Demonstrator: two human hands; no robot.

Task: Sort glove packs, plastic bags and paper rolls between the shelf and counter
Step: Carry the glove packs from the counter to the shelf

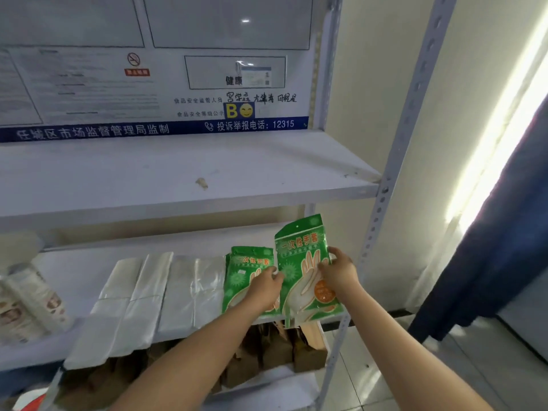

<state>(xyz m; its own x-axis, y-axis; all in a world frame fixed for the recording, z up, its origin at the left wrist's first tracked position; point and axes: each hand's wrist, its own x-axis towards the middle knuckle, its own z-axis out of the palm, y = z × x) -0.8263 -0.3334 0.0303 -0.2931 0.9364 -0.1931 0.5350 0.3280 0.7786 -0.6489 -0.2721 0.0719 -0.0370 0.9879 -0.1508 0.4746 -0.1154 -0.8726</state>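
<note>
- Head view: the right hand [338,271] pinches the right edge of a green glove pack [302,262], holding it upright and slightly tilted above the near right end of the middle shelf [83,268].
- The pack is printed 一次性手套 in orange, over a drawing of a pale glove and an orange round badge.
- The left hand [264,287] lies on a second glove pack [246,277], which carries the same title and rests flat just left of the held one. Its fingertips reach the held pack's left edge; I cannot tell whether they grip.
- Left of the packs, clear plastic bags [148,298] lie in flat stacks.
- At the far left lie wrapped paper rolls [26,298], print unreadable.
- Brown paper bags [278,348] stand on the shelf below.
- Behind the upper shelf [178,170], a notice board [148,84] reads 任城区市场监督管理局监制, 投诉举报电话:12315, 健康 and 食品安全等级公示, beside a yellow B and a smiley.
- A dark blue curtain [489,262] hangs at right.
</note>
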